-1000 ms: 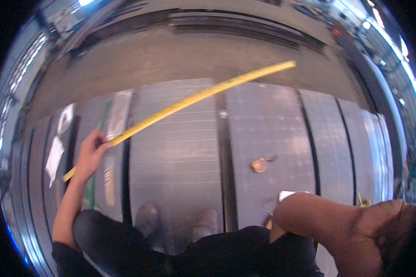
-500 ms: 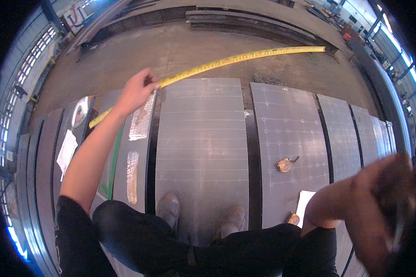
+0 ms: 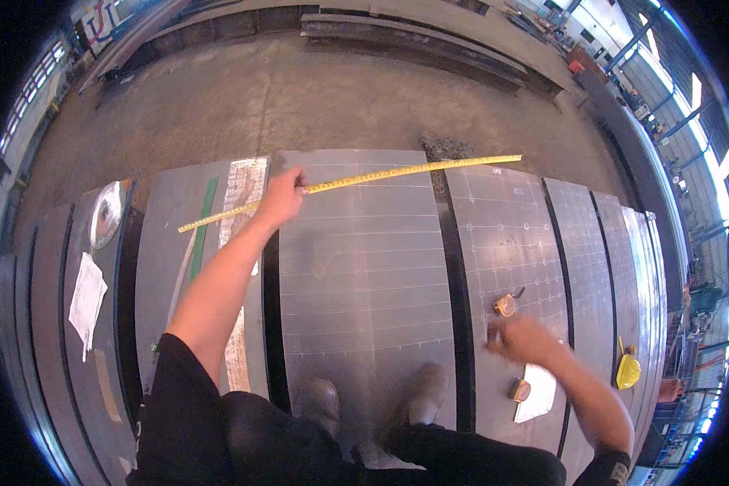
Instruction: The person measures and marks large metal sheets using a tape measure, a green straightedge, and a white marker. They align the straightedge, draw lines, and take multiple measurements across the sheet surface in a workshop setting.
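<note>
My left hand (image 3: 285,198) is closed on a yellow measuring tape blade (image 3: 397,172). The strip slants over the far part of the steel plate (image 3: 356,267) in front of me; one end reaches past the left plate's green stripe, the other over the plate on the right. My right hand (image 3: 525,340), blurred, hovers over that right plate (image 3: 502,219) with its fingers drawn together; what they hold cannot be made out. Just beyond it lies an orange tape measure (image 3: 505,304). Nearer me, a second tape measure (image 3: 520,390) sits on white paper (image 3: 539,397).
Several steel plates lie side by side with dark gaps between them. Chalk lines and circles mark some. A white sheet (image 3: 87,300) and a shiny round object (image 3: 106,215) rest at left, a yellow hard hat (image 3: 628,370) at right. Steel beams (image 3: 413,40) lie beyond.
My right hand has swung inward from the far right to above the right plate. My left hand and the tape strip have come nearer, its right end now lower over the plates. The view has shifted.
</note>
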### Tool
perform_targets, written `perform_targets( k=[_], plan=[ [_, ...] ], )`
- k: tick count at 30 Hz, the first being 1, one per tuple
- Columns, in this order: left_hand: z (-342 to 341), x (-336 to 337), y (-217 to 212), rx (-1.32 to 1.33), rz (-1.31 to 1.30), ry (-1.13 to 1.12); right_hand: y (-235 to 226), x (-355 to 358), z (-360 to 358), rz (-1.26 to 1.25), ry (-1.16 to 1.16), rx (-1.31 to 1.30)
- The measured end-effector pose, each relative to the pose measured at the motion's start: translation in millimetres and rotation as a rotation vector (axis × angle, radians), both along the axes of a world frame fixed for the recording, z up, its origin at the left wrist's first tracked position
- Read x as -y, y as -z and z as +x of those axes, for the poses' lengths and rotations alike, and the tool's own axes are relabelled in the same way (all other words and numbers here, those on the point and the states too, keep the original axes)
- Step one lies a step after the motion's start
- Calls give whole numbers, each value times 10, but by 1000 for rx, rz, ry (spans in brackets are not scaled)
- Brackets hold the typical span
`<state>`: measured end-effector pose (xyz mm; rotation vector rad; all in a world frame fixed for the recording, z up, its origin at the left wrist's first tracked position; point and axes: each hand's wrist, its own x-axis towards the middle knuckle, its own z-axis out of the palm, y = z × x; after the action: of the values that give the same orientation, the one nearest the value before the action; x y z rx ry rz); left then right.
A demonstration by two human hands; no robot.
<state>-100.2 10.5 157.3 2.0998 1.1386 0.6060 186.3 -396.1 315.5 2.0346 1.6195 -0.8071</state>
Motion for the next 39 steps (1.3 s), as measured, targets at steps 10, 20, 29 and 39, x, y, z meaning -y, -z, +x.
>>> perform_targets(
  k=[10,20,29,39],
  plan=[
    [115,-959,403,-28,119,-5,2337,2551,-231,-411,533,-426],
    [311,-951,1062,-78,-56,-2,2868,4405,60,-217,672,-552],
    [242,-388,1079,-170,-135,80,2442,3541,199,-328,946,-431],
    [168,-338,1207,-229,-91,135,2345,3096,252,-291,930,-425]
  ],
)
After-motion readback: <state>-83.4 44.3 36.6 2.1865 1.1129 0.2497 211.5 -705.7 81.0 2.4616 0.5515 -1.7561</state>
